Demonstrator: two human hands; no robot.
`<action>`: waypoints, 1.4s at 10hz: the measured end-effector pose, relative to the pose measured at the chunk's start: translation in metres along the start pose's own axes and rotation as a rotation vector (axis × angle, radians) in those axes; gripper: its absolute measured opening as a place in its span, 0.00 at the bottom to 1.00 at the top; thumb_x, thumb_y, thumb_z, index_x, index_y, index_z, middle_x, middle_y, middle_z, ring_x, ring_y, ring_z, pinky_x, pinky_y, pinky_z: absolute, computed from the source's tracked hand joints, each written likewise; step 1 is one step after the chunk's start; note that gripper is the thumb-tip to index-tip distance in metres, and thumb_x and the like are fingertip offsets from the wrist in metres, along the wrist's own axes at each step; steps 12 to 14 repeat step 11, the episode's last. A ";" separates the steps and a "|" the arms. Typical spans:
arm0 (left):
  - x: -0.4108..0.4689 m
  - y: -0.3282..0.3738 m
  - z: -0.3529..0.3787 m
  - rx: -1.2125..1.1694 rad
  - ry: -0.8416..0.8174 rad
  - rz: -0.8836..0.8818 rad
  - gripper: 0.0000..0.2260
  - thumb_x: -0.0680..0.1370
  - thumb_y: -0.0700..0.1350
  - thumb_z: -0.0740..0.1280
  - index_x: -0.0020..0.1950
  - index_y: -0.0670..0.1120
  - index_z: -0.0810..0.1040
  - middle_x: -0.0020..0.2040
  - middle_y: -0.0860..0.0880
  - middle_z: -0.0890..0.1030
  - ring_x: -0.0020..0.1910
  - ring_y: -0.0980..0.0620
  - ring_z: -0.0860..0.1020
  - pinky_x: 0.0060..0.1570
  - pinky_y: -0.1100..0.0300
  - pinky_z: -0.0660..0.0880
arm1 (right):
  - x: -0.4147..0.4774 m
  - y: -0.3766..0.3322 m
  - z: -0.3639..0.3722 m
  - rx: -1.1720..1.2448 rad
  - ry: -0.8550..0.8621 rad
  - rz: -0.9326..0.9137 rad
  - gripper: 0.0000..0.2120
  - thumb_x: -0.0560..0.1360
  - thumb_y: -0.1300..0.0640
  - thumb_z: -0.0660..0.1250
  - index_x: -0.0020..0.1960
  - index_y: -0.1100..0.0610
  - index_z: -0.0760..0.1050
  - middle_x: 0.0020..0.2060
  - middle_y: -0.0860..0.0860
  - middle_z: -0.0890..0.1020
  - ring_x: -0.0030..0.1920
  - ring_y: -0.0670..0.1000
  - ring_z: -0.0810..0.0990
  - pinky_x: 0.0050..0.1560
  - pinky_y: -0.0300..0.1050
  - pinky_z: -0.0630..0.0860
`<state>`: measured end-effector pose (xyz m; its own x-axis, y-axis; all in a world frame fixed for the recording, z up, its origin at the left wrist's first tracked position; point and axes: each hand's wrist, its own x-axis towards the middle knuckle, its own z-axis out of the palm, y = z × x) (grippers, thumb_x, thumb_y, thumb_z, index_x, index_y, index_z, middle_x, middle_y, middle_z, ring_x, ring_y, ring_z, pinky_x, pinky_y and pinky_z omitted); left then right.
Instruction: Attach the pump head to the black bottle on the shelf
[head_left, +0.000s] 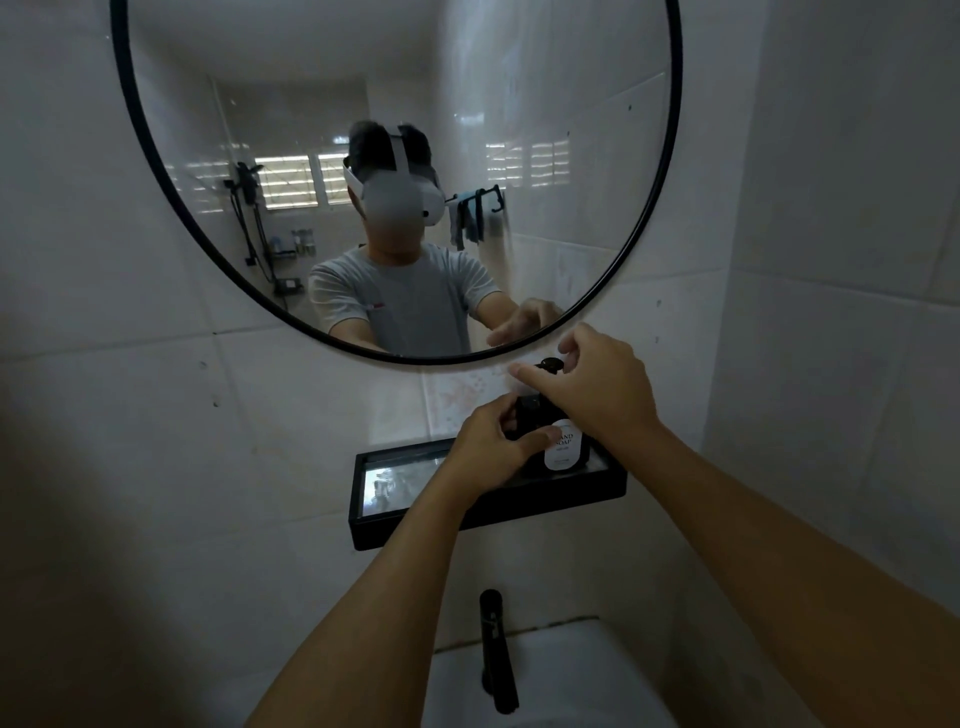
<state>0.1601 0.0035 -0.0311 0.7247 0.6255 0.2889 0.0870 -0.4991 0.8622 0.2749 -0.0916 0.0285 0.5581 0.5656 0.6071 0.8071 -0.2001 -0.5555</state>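
A black soap bottle (566, 452) with a white label stands upright at the right end of the black wall shelf (441, 527). My left hand (491, 447) grips the bottle's shoulder from the left. My right hand (597, 389) is closed over the black pump head (549, 365), which sits above the bottle's neck. The neck and the joint between pump and bottle are hidden by my fingers.
A round black-framed mirror (395, 176) hangs just above the shelf and shows a person wearing a headset. Below the shelf a black tap (498, 649) rises over a white basin (545, 675). Tiled walls close in behind and on the right.
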 end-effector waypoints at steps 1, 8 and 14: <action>-0.001 0.001 0.000 -0.005 -0.008 0.015 0.23 0.73 0.54 0.74 0.68 0.52 0.78 0.58 0.55 0.86 0.59 0.57 0.83 0.62 0.51 0.79 | -0.003 -0.004 0.006 -0.027 0.015 0.006 0.24 0.66 0.36 0.72 0.43 0.57 0.73 0.38 0.50 0.79 0.37 0.51 0.78 0.35 0.44 0.68; -0.001 -0.003 0.000 -0.030 -0.002 0.016 0.16 0.74 0.52 0.74 0.59 0.48 0.81 0.55 0.49 0.86 0.57 0.51 0.84 0.59 0.47 0.81 | 0.007 0.022 -0.021 0.369 -0.353 -0.046 0.21 0.72 0.59 0.69 0.65 0.55 0.79 0.53 0.52 0.86 0.56 0.47 0.83 0.64 0.49 0.77; -0.001 -0.002 0.000 -0.034 -0.014 0.002 0.19 0.73 0.54 0.75 0.61 0.50 0.81 0.56 0.52 0.86 0.58 0.53 0.84 0.60 0.47 0.80 | 0.007 0.023 -0.022 0.430 -0.383 -0.028 0.19 0.75 0.56 0.70 0.66 0.54 0.78 0.51 0.50 0.84 0.52 0.44 0.82 0.58 0.41 0.77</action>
